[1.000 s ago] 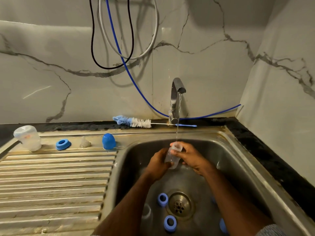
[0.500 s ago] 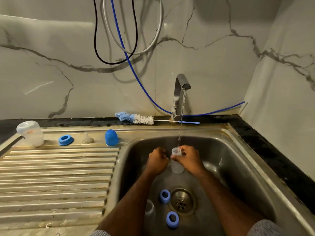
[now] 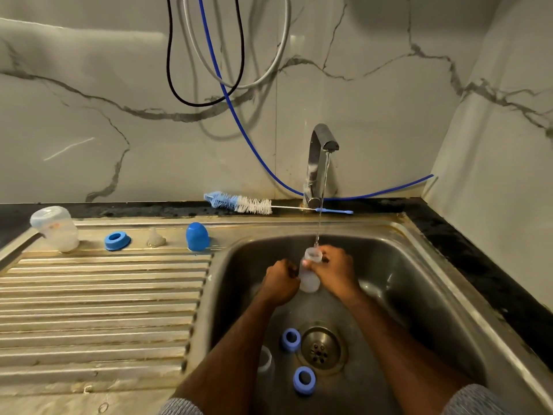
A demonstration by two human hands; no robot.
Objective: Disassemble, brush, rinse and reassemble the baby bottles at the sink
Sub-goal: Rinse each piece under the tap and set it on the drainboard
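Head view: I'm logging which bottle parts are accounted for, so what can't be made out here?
- Clear bottle: its far side is covered by the right hand; how full it is cannot be told.
- Left hand: curled by the bottle, fingertips hidden, so contact is unclear.
- Clear part in the sink: half hidden behind the left forearm.
- Small clear piece on the drainboard: too small to identify surely.

Both hands are covering much of the clear bottle (image 3: pixel 309 278) under the tap stream; the left hand (image 3: pixel 279 284) is blurring at its knuckles, its fingertips hidden. The left forearm is hiding most of a second clear bottle (image 3: pixel 265 360) in the basin. The frame's top edge is cutting off the hanging hoses (image 3: pixel 206 49).
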